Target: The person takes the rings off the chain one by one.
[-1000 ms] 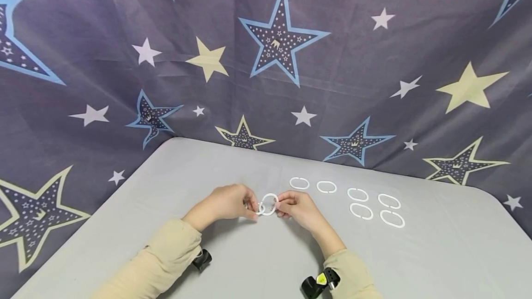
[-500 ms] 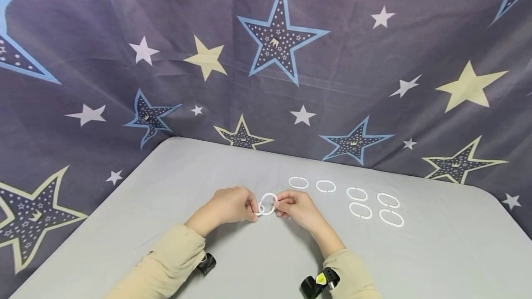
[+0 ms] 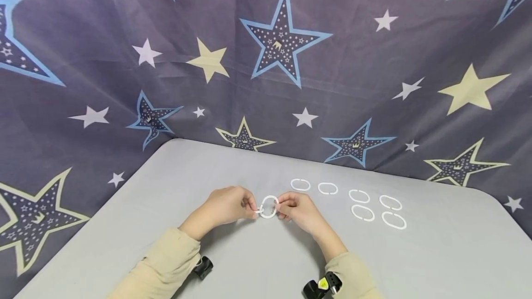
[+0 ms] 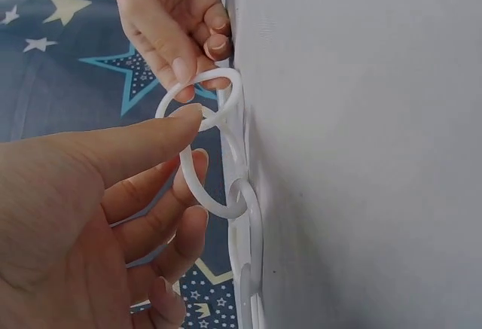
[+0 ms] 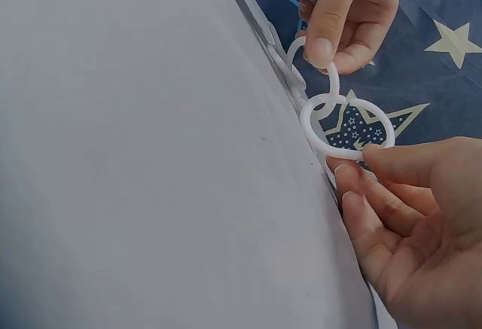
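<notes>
My left hand (image 3: 228,204) pinches a white oval plastic chain link (image 4: 193,182) between thumb and fingers. Facing it, my right hand (image 3: 301,209) pinches a second white link (image 5: 387,124) by its edge. The two links pass through each other, as both wrist views show. Below the left hand's link, in the left wrist view, more joined white links (image 4: 255,235) hang down; their lower end leaves the frame. From the head view the hanging part is mostly hidden by the left hand.
Several loose white oval links lie flat on the grey table (image 3: 232,266) to the right, among them a near one (image 3: 392,212) and a far one (image 3: 300,179). A dark star-patterned curtain (image 3: 353,86) hangs behind the table's far edge.
Both hands stay almost in place and keep their pinch. The left hand's link has turned slightly and looks thinner from above. The loose links lie unmoved on the table.
</notes>
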`<state>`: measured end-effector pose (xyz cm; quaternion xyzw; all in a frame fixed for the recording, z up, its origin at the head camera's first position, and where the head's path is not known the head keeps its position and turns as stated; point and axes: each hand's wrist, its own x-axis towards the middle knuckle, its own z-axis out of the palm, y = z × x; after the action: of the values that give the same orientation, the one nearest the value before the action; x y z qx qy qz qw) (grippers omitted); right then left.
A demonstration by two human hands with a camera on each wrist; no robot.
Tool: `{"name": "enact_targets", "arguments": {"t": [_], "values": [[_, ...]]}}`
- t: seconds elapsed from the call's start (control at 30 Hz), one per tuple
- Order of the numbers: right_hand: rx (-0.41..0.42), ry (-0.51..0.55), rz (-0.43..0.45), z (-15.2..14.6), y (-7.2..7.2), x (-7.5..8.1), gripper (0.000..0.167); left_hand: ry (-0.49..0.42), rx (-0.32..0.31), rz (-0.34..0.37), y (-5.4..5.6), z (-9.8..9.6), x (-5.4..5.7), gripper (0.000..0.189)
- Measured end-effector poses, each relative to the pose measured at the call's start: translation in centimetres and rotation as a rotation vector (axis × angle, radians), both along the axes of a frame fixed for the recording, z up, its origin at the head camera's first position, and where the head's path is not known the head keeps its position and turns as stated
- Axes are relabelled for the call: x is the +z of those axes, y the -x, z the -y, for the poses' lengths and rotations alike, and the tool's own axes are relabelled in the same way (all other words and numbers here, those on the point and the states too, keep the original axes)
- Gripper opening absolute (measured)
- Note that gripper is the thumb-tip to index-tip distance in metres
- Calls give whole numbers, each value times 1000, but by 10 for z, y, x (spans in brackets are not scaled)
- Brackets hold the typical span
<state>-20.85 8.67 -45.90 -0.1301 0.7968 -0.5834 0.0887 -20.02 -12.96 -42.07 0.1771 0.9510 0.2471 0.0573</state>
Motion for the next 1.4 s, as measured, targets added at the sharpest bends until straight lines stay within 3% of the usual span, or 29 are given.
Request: {"name": "enact_targets", "arguments": {"t": [0.23,0.6,1.0,1.4], "values": [[-16,-38,-37,3,-3,3,11,-3,3,-41,1,5,5,13],[-30,-32,-39,18,-15,11,12,-28,39,-46,2,13,18,9],[-49,31,58,30,-18,9,20,-60,54,-70,3,19,21,6],[-65,26,62,29,-21,5,23,-80,20,-94,0,17,19,7]]}}
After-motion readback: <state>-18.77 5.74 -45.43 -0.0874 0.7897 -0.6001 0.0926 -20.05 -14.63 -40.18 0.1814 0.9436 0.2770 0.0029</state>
